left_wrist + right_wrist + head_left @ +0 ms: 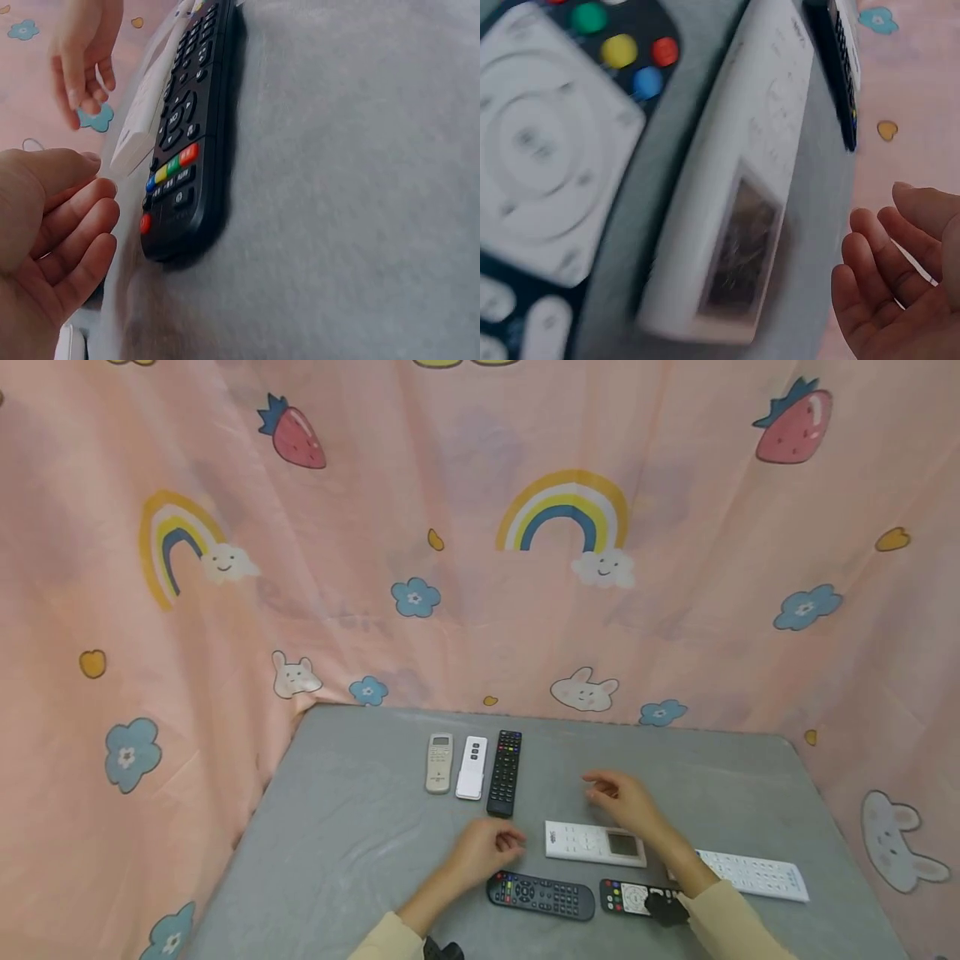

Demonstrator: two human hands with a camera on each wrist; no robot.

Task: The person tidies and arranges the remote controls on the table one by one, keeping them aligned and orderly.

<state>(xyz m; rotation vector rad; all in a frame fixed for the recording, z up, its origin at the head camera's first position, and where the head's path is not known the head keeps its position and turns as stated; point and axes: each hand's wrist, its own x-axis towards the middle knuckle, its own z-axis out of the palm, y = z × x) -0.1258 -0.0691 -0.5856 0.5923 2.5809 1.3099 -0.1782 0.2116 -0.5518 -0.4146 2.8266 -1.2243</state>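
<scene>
- Two hands are held above the grey table [360, 827], and nothing is gripped by either.
- The left hand [483, 847] is kept loosely curled, fingers together, just above the black remote [540, 895] lying crosswise at the near edge.
- The right hand [622, 802] is raised over the white remote with a display [596, 843], its fingers relaxed and slightly apart.
- A black-and-white remote [633, 897] is seen beside the right sleeve, a long white remote [753, 874] further right.
- Three remotes are lined up upright at the far side: beige [439, 762], white [472, 767], black [505, 772].
</scene>
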